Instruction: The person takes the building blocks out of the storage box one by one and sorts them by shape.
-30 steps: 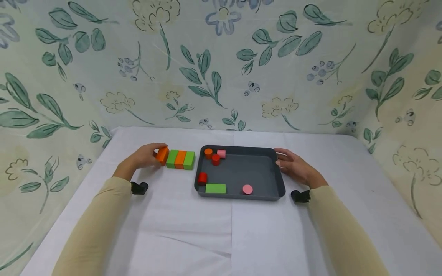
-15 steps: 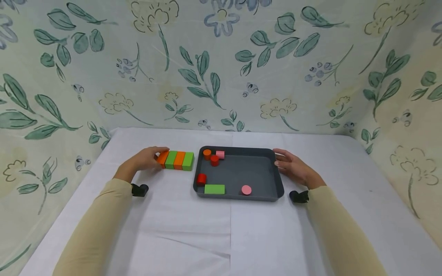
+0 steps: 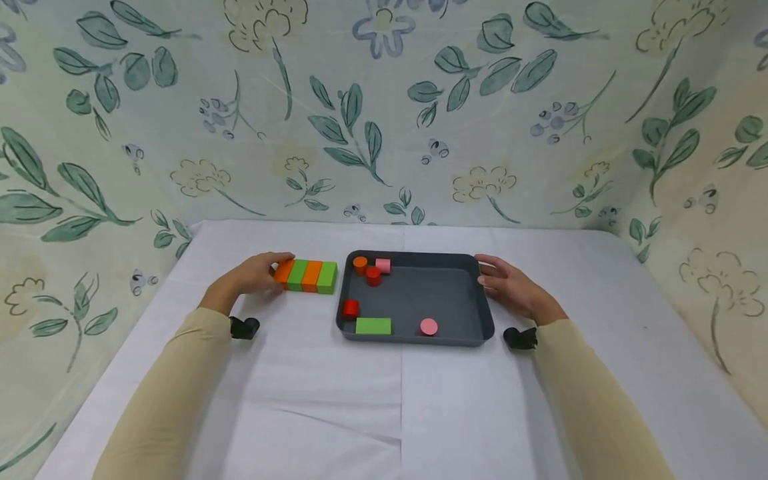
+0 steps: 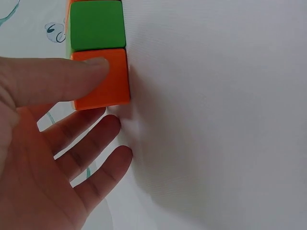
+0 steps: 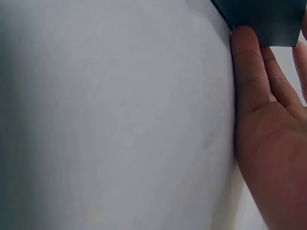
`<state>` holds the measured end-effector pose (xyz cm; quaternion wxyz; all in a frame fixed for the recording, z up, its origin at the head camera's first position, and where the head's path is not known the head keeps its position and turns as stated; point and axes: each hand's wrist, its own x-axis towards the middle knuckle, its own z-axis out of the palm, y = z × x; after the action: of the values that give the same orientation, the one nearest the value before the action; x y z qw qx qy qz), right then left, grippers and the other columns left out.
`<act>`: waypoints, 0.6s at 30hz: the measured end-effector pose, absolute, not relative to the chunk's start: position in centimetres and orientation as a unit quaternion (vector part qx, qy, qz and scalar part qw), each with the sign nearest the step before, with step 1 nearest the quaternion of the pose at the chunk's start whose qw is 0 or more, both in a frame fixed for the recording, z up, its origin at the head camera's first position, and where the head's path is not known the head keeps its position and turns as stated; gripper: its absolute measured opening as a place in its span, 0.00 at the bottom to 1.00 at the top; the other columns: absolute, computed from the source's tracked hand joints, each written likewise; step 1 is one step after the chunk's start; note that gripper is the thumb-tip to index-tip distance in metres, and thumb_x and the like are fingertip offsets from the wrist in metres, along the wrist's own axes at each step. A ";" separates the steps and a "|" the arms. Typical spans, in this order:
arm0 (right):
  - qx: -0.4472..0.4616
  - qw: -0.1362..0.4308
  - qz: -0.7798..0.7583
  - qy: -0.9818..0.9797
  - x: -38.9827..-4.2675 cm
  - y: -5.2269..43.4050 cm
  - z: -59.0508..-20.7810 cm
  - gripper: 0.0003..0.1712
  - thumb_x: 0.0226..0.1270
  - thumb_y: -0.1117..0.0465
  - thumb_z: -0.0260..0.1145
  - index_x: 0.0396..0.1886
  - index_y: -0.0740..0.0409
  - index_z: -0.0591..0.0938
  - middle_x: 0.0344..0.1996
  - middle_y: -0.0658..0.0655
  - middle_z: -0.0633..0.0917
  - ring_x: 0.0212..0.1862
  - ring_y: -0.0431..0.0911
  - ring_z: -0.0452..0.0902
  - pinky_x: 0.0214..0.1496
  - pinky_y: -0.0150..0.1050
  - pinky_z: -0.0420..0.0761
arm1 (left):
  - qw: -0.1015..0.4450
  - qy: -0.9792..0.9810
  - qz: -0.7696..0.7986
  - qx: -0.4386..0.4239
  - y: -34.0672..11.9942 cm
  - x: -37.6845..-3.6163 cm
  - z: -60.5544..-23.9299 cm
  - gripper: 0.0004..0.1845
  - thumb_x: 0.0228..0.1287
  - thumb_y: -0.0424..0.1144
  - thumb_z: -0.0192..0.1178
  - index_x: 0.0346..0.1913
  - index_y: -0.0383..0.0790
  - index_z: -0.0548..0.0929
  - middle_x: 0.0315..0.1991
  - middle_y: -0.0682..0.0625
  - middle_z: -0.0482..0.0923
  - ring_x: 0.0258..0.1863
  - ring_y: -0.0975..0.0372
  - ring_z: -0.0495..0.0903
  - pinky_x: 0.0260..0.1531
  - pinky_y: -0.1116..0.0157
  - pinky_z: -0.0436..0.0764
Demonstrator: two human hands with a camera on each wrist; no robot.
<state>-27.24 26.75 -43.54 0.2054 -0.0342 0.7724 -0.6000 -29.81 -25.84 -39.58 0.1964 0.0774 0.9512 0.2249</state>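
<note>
My left hand (image 3: pixel 251 275) pinches an orange block (image 3: pixel 284 272) at the left end of a row. In the left wrist view the thumb (image 4: pixel 72 79) presses that block's near face, and several fingers spread below it. Against it stands a green block (image 3: pixel 297 275), then another orange block (image 3: pixel 311 276) and a second green block (image 3: pixel 327 277), side by side. My right hand (image 3: pixel 510 287) rests at the right side of a dark grey tray (image 3: pixel 438 293), its fingers fairly straight. In the right wrist view a fingertip (image 5: pixel 244 36) touches the tray's outer wall.
Inside the tray lie a green block (image 3: pixel 373 326), a pink round piece (image 3: pixel 429 327), a red cylinder (image 3: pixel 351 309), another red one (image 3: pixel 373 276), an orange cylinder (image 3: pixel 360 265) and a pink piece (image 3: pixel 383 266). A white cloth (image 3: pixel 336 400) covers the table; patterned curtains stand behind.
The orange block in my left hand was tilted and slightly apart from the row; now it stands flush against the green block. My right hand stays at the tray.
</note>
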 end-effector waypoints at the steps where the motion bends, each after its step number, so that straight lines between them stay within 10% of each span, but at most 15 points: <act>1: -0.034 0.205 -0.601 0.772 -27.3 26.8 -43.5 0.43 0.74 0.60 0.59 0.81 0.49 0.48 0.81 0.62 0.46 0.81 0.61 0.45 0.81 0.59 0.50 | 0.196 0.951 0.224 0.078 -25.8 -29.8 -39.6 0.40 0.61 0.33 0.61 0.76 0.46 0.61 0.73 0.36 0.61 0.61 0.42 0.67 0.67 0.41 0.70; 18: -0.037 0.206 -0.603 0.770 -27.4 26.6 -43.3 0.41 0.75 0.62 0.56 0.80 0.49 0.48 0.81 0.62 0.45 0.81 0.60 0.44 0.81 0.59 0.50 | 0.188 0.958 0.206 0.069 -25.7 -28.9 -38.9 0.44 0.62 0.35 0.63 0.79 0.44 0.53 0.76 0.32 0.53 0.71 0.38 0.58 0.72 0.38 0.59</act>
<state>-27.36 26.61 -43.31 0.2057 -0.0374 0.7696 -0.6033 -28.89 -25.72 -38.94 0.1884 0.0695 0.9577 0.2062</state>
